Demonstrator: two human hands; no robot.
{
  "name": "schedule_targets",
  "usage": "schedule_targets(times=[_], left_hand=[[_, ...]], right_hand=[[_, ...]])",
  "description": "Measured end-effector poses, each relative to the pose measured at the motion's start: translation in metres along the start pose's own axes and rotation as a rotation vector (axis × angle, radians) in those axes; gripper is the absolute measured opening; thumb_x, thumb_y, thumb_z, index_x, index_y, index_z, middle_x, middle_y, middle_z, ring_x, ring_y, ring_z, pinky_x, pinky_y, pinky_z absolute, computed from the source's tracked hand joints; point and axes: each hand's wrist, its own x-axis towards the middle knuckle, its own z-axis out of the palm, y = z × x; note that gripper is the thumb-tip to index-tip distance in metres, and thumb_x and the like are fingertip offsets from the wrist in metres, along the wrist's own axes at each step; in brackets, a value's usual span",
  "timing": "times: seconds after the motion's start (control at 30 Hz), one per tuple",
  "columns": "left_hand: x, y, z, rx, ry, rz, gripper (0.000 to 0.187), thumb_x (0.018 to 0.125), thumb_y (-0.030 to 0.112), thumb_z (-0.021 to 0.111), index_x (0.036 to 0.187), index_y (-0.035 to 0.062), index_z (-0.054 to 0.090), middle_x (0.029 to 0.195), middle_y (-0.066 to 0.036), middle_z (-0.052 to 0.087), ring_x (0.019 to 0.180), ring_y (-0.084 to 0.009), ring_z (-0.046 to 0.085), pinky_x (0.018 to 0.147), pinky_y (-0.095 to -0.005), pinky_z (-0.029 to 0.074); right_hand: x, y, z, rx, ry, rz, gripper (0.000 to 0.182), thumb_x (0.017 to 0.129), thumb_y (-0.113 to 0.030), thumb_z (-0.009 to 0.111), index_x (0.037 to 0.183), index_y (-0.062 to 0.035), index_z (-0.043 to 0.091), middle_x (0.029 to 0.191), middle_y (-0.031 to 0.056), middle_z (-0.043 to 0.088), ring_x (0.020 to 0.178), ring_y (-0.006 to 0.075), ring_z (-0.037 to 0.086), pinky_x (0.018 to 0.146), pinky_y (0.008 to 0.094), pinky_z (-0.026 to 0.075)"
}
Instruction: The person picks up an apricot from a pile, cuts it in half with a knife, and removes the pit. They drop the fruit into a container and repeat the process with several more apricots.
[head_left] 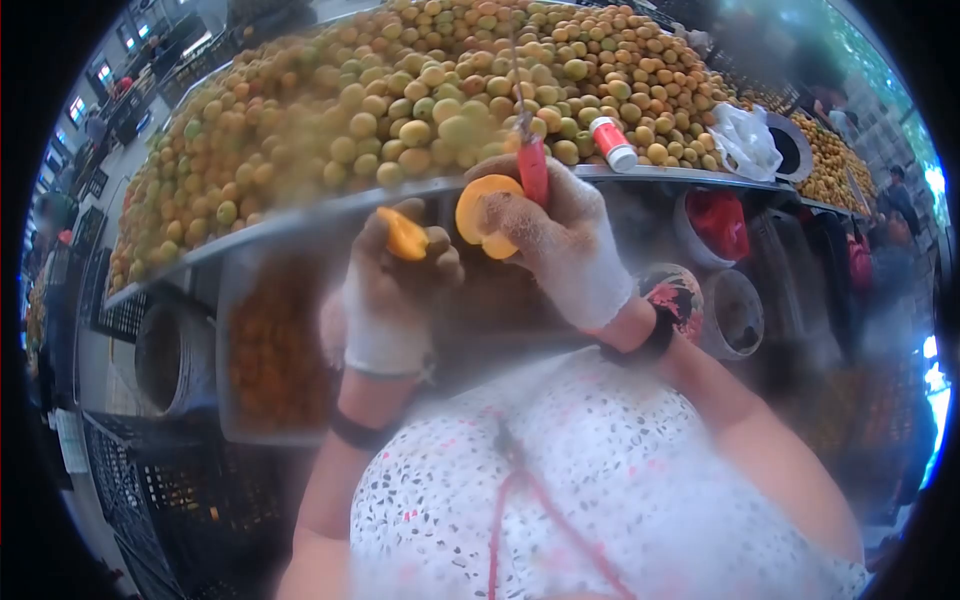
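Orange flesh shows in both my hands in the head view, where my knit gloves are white toward the cuffs and brownish over the fingers. My left hand (388, 290) is curled around a piece of fruit (404, 236), its cut side showing above the fingers. My right hand (572, 240) is closed on a red-handled knife (535, 174), the thin blade rising in front of the heap, and the same hand grips a larger cut fruit (482, 205), with my thumb lying across its flesh. My hands are near each other but apart, on my side of the counter (680, 176).

Behind the counter's metal edge, round fruits (440, 110) in yellow, green and orange are heaped. Toward the right, near that edge, a red bottle (610, 140) with a white cap lies on its side, and farther along sits a crumpled plastic bag (745, 140). Below, on the left, a pale tub (272, 438) has orange contents, blurred, with a bucket (197, 355) beside it. On the right, something red (718, 225) fills another pail. White speckled cloth (500, 450) covers my front.
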Motion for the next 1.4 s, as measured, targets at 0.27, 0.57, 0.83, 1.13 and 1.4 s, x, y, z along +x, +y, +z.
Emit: schedule_targets(times=[0.27,0.57,0.83,1.13,1.4], left_hand=[[-0.011,-0.016,0.038,0.780,0.104,0.092,0.044,0.094,0.036,0.059,0.117,-0.0011,0.056,0.093,-0.006,0.061,0.073,-0.0142,0.057,0.062,-0.0259,0.042],[-0.013,-0.022,0.056,1.085,0.167,0.118,0.040,0.085,0.022,0.065,0.116,-0.0016,0.058,0.093,-0.001,0.060,0.076,-0.0075,0.054,0.066,-0.0223,0.044],[-0.009,-0.026,0.033,0.439,0.311,0.023,0.048,0.087,0.029,0.062,0.124,-0.0013,0.056,0.104,-0.008,0.064,0.088,-0.0202,0.065,0.068,-0.0264,0.050],[0.000,-0.017,0.042,0.514,0.180,-0.032,0.047,0.097,0.017,0.053,0.140,-0.0020,0.046,0.126,-0.012,0.061,0.115,-0.0215,0.060,0.098,-0.0341,0.048],[0.005,-0.028,0.027,0.676,0.233,0.177,0.041,0.100,0.019,0.044,0.136,-0.0008,0.050,0.101,-0.005,0.064,0.085,-0.0098,0.062,0.074,-0.0210,0.048]], right_hand=[[-0.006,-0.002,-0.001,-0.053,-0.029,-0.039,0.021,0.096,-0.012,0.062,0.112,0.0005,0.061,0.088,0.0018,0.065,0.080,0.0088,0.060,0.071,0.0243,0.050],[-0.005,0.021,-0.012,-0.194,-0.076,-0.225,0.027,0.101,-0.025,0.056,0.106,0.0006,0.061,0.086,0.0035,0.065,0.078,0.0092,0.062,0.067,0.0255,0.051],[-0.006,0.033,-0.007,0.048,-0.031,-0.053,0.024,0.100,-0.016,0.055,0.119,-0.0004,0.057,0.089,0.0038,0.065,0.083,0.0074,0.059,0.074,0.0256,0.051],[0.003,0.034,-0.028,-0.582,-0.026,-0.390,0.033,0.091,-0.010,0.062,0.122,-0.0029,0.056,0.097,0.0143,0.067,0.083,0.0261,0.068,0.073,0.0338,0.054],[-0.017,-0.012,-0.006,-1.161,0.082,-0.759,0.050,0.068,-0.003,0.070,0.118,-0.0016,0.063,0.110,0.0135,0.066,0.091,0.0326,0.065,0.074,0.0378,0.055]])
